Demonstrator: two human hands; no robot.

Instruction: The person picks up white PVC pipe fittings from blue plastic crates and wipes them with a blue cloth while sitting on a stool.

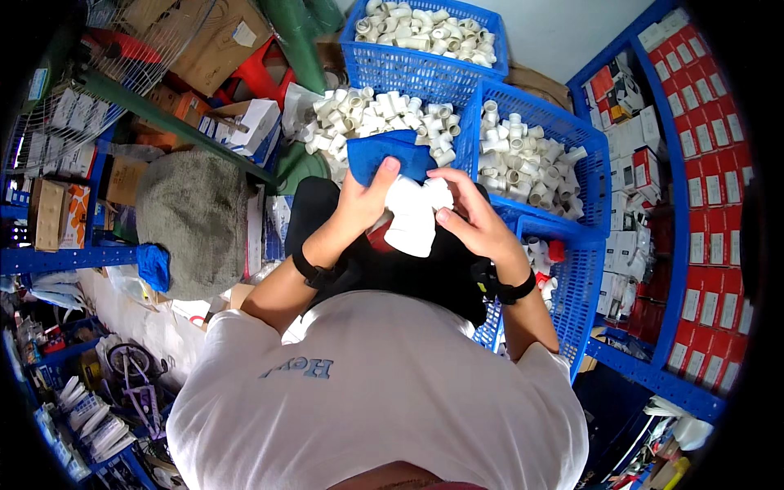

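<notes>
A white plastic pipe fitting (412,217) with a side branch is between my hands, above my lap. My left hand (366,199) grips a folded blue cloth (384,156), its thumb lying on top and the fitting against its inner side. With thumb and forefinger, my right hand (474,214) holds the fitting at its branch. Just beyond the cloth lies a heap of white pipe fittings (383,110). To the right of my right hand, a blue plastic crate (591,159) holds more of them. The lower fingers of my left hand are hidden.
Another crate of fittings (422,67) stands at the back. Low at my right is a blue crate (582,269) with a few fittings. Red boxes (710,226) fill the right shelf. At left are a grey cloth-covered object (190,220), a green bar (177,128) and cartons (220,43).
</notes>
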